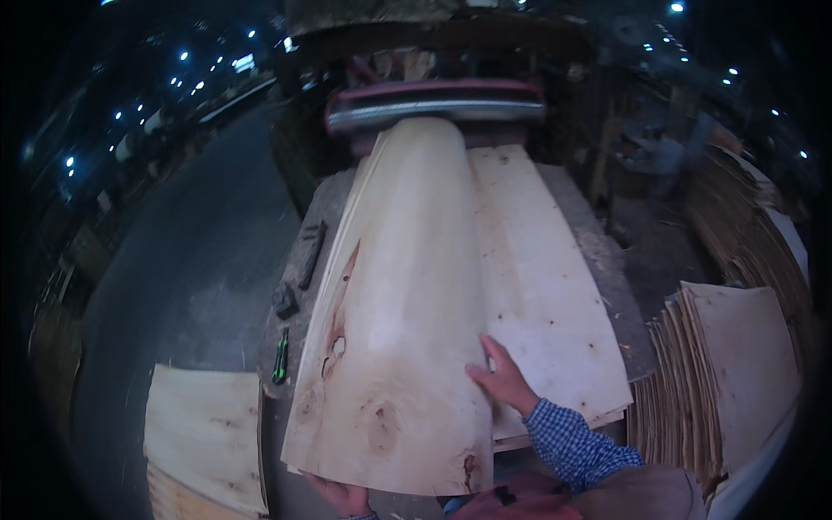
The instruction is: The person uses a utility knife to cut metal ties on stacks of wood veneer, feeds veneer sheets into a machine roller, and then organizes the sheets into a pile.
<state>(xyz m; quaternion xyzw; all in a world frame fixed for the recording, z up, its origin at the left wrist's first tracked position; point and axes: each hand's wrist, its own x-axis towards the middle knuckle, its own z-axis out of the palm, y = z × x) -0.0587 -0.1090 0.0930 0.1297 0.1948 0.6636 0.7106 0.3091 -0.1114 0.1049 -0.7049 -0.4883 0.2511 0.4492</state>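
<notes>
A long pale wood veneer sheet [416,286], arched along its length, reaches from the roller down to the near edge of the bench. Knots and a dark split mark its left side. My left hand [340,497] grips its near left corner from below, its fingertips hidden under the wood. On the sheet's right edge, my right hand [505,379] rests with thumb and forefinger spread apart; its other fingers are hard to make out. Beneath and to the right lies a flatter stack of veneer [555,295].
A machine with a shiny metal roller [433,104] stands at the far end. Along the bench's left edge lie a green and black utility knife [281,357] and dark blocks [284,301]. Veneer stacks stand at right [745,338] and lower left [208,425].
</notes>
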